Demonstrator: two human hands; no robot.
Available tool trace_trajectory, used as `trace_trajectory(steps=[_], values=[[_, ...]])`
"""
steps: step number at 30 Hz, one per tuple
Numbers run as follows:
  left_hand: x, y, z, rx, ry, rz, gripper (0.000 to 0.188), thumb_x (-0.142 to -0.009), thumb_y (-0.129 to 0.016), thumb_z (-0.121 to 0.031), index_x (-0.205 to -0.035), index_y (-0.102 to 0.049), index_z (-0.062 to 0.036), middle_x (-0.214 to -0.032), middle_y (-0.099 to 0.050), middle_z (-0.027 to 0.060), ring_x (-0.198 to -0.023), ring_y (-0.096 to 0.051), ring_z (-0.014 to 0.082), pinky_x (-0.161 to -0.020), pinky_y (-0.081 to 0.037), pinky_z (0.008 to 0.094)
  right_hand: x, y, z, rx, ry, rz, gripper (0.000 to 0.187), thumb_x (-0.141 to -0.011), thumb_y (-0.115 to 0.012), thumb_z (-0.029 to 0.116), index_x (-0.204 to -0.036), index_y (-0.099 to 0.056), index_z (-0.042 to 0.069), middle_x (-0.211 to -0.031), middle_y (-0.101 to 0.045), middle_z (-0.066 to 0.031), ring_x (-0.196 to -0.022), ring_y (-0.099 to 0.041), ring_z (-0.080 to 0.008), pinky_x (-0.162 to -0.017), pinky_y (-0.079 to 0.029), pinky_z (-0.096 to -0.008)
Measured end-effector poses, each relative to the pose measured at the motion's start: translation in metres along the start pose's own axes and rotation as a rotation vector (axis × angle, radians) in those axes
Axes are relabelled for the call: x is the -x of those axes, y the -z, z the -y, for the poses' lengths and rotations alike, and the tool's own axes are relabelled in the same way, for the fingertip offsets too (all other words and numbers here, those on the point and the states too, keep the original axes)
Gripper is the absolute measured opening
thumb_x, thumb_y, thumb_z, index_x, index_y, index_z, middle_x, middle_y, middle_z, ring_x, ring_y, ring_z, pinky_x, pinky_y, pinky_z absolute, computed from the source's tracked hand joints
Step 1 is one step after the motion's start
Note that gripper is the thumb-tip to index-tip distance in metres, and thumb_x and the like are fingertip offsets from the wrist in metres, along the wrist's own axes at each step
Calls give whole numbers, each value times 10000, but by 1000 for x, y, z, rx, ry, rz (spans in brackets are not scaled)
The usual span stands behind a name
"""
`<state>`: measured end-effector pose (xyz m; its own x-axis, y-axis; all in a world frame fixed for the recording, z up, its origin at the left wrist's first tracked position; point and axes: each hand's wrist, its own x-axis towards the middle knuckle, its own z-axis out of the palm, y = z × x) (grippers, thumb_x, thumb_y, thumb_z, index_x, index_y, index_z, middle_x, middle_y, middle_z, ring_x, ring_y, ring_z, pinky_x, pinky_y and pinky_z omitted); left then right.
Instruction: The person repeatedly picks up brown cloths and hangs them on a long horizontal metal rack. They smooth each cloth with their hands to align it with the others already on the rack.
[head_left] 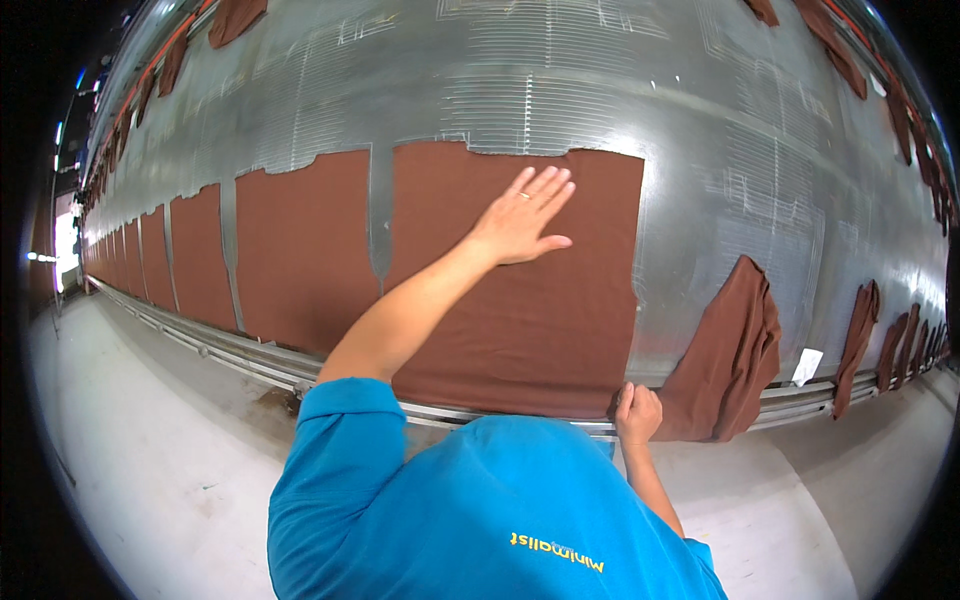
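A brown fabric panel (530, 330), cut with a notched upper edge, lies spread on the grey table in front of me. My left hand (525, 215) rests flat on its upper part, with the fingers stretched out and the thumb apart. At the table's near edge, my right hand (638, 412) is closed on the panel's lower right corner; the fingertips are partly hidden. Just right of that hand, a loosely folded brown piece (728, 350) hangs partly over the edge.
To the left, similar flat brown panels (305, 250) line the grey table (410, 95). Farther right, bunched brown pieces (857, 340) and a white paper slip (807, 367) lie along the metal rail (790, 405). More brown cloth (238, 20) lies along the far side.
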<state>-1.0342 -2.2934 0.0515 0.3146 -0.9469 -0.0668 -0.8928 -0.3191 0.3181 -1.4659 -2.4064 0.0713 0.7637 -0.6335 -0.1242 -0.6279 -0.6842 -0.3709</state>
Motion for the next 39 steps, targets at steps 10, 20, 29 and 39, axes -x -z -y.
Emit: trace_trajectory(steps=[10, 20, 29, 39], values=[[81, -6, 41, -113, 533, -201, 1040, -1020, -487, -631, -1567, -152, 187, -1648, -112, 413, -1567, -78, 523, -1270, -54, 598, -1, 2, 2, 9, 8, -3, 351, -991, -629, 235, -696, -522, 78, -668, -547, -122, -673, -561, -339, -645, -433, -477], [-18, -17, 22, -63, 678, -318, 1054, -1031, -382, -687, -1570, -147, 188, -1662, -97, 395, -1584, -42, 486, -1278, -23, 575, -2, 4, -1, 15, 17, 42, 365, -1015, -599, 246, -707, -518, 68, -677, -552, -140, -681, -568, -355, -643, -436, -486], [-11, -17, 3, -83, 382, -211, 1039, -1013, -400, -715, -1604, -186, 112, -1685, -140, 332, -1592, -86, 451, -1280, -80, 569, -3, 5, 3, 22, 23, 16, 358, -1006, -610, 233, -697, -517, 79, -668, -551, -125, -676, -566, -339, -649, -438, -478], [-45, -13, 0, -55, 137, -168, 995, -1009, -421, -706, -1628, -204, 42, -1711, -183, 233, -1604, -132, 367, -1289, -110, 551, -3, 6, 3, 4, 9, 34, 347, -996, -626, 229, -702, -520, 79, -671, -537, -116, -677, -562, -328, -653, -439, -471]])
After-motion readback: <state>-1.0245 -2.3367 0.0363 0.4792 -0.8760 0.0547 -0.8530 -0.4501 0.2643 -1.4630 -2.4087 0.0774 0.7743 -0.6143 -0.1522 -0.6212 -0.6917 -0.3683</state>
